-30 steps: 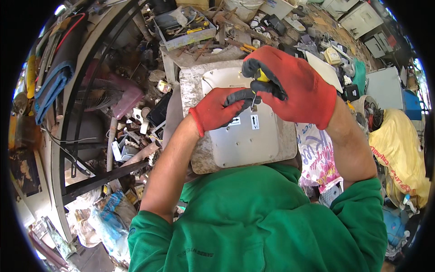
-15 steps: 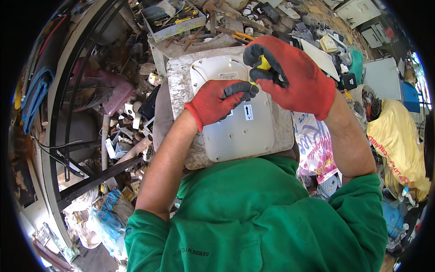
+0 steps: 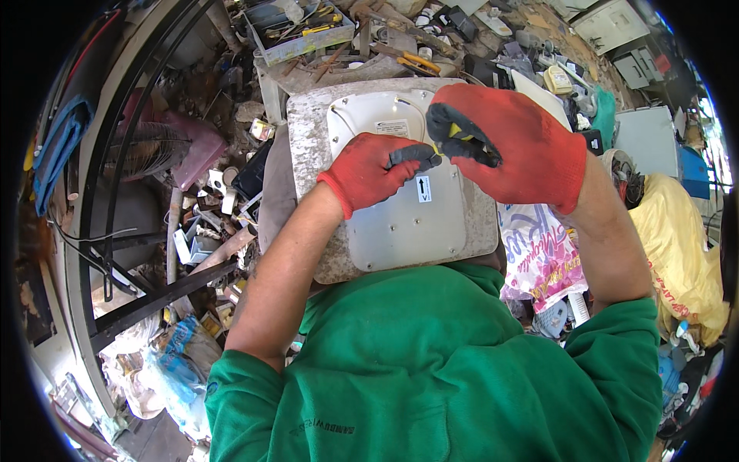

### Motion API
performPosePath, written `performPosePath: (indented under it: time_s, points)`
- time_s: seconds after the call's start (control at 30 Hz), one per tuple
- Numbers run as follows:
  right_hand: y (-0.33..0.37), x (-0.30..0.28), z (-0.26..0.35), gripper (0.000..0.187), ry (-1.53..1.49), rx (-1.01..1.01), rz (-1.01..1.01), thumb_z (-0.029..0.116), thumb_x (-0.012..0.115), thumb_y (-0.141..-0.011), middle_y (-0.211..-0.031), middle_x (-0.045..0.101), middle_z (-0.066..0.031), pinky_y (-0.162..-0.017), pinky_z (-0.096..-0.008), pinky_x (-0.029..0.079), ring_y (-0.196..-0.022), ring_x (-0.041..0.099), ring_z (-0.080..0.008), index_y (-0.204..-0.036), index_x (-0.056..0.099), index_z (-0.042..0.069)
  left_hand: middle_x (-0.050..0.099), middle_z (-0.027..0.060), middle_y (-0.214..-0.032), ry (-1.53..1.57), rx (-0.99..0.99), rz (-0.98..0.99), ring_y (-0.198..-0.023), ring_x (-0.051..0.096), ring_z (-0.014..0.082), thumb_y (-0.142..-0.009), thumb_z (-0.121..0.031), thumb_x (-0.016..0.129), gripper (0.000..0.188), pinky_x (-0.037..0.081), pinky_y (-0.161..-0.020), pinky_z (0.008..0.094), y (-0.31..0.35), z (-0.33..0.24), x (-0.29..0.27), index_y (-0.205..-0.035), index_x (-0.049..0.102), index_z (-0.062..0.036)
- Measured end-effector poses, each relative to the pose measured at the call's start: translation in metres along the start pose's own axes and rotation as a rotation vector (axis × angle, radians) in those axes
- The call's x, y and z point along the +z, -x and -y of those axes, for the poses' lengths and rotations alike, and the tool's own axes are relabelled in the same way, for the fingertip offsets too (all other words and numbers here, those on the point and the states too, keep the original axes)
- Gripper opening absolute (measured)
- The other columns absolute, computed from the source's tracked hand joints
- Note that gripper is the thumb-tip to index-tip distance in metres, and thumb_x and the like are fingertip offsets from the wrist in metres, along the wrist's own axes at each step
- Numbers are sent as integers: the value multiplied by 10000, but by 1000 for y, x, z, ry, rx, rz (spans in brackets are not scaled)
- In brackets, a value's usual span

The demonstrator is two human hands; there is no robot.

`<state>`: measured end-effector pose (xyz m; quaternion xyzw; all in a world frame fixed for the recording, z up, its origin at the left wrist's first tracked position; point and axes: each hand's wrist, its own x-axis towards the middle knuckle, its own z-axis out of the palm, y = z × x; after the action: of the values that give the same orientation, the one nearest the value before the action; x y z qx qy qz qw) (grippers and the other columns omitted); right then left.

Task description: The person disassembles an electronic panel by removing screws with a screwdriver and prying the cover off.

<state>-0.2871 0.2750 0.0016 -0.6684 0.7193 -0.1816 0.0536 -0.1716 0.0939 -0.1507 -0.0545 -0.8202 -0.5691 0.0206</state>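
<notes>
Both my hands wear red gloves with dark grey fingers. My right hand (image 3: 512,146) is closed round a small yellow tool (image 3: 460,132), mostly hidden by the fingers, so its exact kind is unclear. At its left end, my left hand (image 3: 377,171) is closed, thumb and fingers pinched right beside the right fingertips; whatever they hold is too small to name. Beneath both hands lies a flat pale panel (image 3: 408,239) with rounded corners, small screws and an arrow label (image 3: 423,189). It rests on a worn, stained board (image 3: 308,115) in front of my body.
A grey tray of hand tools (image 3: 300,48) stands beyond the board, with orange-handled pliers (image 3: 419,63) near it. Scrap and electronic parts crowd both sides. A black metal frame (image 3: 169,304) rises at left; a yellow plastic bag (image 3: 677,254) and a printed bag (image 3: 539,254) lie at right.
My right hand has shifted slightly right and down and has turned, covering more of the yellow tool. My left hand stays pinched, nearly in the same place.
</notes>
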Motion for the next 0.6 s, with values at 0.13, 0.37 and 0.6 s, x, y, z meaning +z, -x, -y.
performPosePath:
  time_s: [0.13, 0.37, 0.6]
  points:
    - [-10, -12, 22, 334, 265, 161, 197, 188, 699, -878, -909, 703, -196, -796, -486, 559, -890, 702, -403, -1145, 565, 40, 732, 106, -839, -46, 98, -58, -669, 658, 188, -942, -119, 710, 193, 546, -676, 336, 2, 5, 3, -1119, 754, -56]
    - [-22, -16, 26, 269, 322, 169, 326, 239, 672, -898, -819, 706, -203, -753, -467, 572, -833, 724, -373, -1025, 620, 7, 727, 107, -791, -52, 60, -8, -664, 670, 207, -889, -107, 715, 229, 546, -680, 353, 0, 1, -1, -1111, 763, -76]
    - [-64, -44, 7, 405, -40, 597, 959, 235, 699, -882, -1091, 715, -130, -814, -383, 571, -937, 709, -233, -1230, 678, 28, 733, 84, -810, -209, 126, 11, -736, 702, 265, -927, -136, 684, 208, 556, -727, 388, -6, 1, 2, -1120, 761, -145]
